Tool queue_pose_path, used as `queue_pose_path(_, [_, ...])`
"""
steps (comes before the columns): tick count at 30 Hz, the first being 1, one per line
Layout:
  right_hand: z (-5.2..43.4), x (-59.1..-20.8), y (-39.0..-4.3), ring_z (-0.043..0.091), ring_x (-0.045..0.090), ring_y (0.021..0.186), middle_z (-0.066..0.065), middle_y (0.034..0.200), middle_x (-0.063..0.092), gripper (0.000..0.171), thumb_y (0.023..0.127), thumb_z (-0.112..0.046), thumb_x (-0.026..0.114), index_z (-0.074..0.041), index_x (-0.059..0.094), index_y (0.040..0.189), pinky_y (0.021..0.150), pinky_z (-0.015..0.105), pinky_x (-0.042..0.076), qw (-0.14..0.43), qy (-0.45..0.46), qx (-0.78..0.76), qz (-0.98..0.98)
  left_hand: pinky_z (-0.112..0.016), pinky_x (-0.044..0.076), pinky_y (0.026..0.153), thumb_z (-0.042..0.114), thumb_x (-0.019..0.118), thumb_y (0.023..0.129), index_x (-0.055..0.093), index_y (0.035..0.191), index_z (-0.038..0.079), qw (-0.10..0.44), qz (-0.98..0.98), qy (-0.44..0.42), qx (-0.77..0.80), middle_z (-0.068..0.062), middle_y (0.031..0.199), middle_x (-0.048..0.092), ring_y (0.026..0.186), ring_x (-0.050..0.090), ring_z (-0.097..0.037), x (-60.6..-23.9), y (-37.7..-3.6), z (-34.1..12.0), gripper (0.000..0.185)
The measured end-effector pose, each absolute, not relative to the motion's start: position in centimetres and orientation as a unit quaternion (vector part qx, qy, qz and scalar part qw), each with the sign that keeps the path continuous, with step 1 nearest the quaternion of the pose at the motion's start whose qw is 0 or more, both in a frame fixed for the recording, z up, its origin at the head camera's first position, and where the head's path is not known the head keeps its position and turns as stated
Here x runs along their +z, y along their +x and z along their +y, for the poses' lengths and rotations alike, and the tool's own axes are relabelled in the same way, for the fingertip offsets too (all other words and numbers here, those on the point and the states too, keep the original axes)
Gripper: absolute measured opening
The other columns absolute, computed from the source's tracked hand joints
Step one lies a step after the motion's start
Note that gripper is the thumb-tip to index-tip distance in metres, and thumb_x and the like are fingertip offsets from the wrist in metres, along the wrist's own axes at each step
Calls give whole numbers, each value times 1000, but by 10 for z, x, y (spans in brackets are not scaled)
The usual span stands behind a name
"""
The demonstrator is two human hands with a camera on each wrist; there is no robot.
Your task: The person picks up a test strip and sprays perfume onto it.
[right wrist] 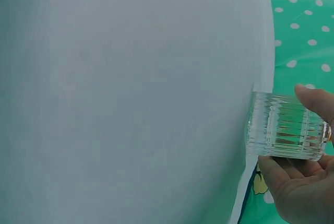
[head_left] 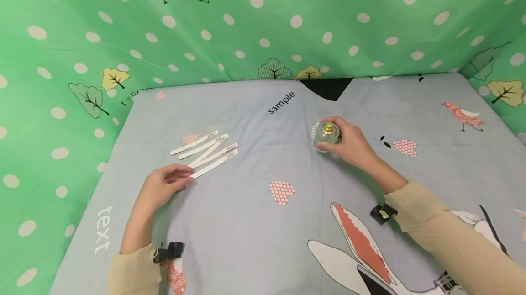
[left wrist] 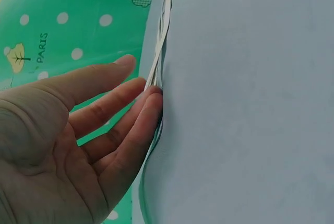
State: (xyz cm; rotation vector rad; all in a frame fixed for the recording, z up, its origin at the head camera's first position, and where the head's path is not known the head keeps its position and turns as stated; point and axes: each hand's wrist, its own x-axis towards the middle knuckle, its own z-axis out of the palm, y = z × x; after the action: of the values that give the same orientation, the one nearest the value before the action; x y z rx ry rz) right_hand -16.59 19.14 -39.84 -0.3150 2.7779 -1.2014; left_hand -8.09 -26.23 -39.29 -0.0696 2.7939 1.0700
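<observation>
My right hand grips a clear ribbed glass perfume bottle, thumb on one side and fingers on the other. Its gold spray top points up, and no cap sits over it. In the right wrist view the bottle stands with its base at the cloth. Several white paper test strips lie loosely fanned to the left, small print at their far ends. My left hand rests beside their near ends, fingertips right at them. The left wrist view shows its thumb held away from the strips, fingers loosely extended.
A grey-blue printed cloth covers the table. Green dotted fabric hangs behind it and at both sides. Black wrist cameras are strapped at both sleeves. Hearts, birds and lettering are flat prints on the cloth.
</observation>
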Motion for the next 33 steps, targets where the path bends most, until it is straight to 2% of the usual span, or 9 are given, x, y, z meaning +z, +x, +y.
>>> queue_pose_path(9, [190,-399,-163,41,56,122,29,138,54,66,86,-14,78,-3,45,142,99,55,49,52,-102,-415,902,-16,48,69,21,76,88,71,112,4,104,932,-44,344,-11,97,74,79,64,0,-395,-81,-262,30])
queue_pose_path(18, [193,-399,-161,40,47,137,23,151,45,71,86,-10,77,0,39,145,115,54,38,59,-103,-457,882,-16,48,65,15,76,87,71,109,1,108,933,-42,342,-8,92,72,75,62,0,-394,-85,-262,26])
queue_pose_path(25, [195,-398,-160,42,45,139,25,152,43,72,87,-10,77,0,37,145,116,54,37,64,-97,-452,884,-16,49,64,15,76,88,71,109,0,112,928,-43,354,-7,90,72,73,61,2,-393,-88,-263,27])
queue_pose_path(33, [196,-397,-158,45,46,137,27,151,43,73,87,-11,77,1,36,146,114,54,39,74,-93,-464,878,-17,58,68,7,72,90,67,112,-10,127,896,-48,423,-12,91,74,74,65,4,-395,-89,-261,29])
